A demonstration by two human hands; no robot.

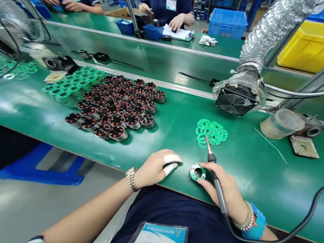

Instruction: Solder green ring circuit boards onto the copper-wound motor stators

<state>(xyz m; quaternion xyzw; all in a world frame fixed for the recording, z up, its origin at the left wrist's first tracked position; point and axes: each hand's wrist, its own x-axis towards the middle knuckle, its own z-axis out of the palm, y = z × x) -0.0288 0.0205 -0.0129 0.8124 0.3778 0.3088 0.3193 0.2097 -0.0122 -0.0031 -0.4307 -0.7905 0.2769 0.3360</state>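
My left hand [156,167], white covers on thumb and forefinger, rests at the table's front edge, its fingertips pinched close together; whatever may be between them is too small to make out. Just right of it, my right hand [226,186] grips a small round motor part [198,172] topped by a green ring board, between thumb and forefinger. The same hand bears a soldering iron [218,186], its tip pointing up and away over a loose pile of green ring boards [211,132].
Many copper-wound motor parts [119,106] stand in rows at the left, beside stacked green rings [74,84]. A fan [234,101] under a foil duct, a plastic cup [282,123] and a sponge tray [304,147] are at the right. Two people sit across the partition.
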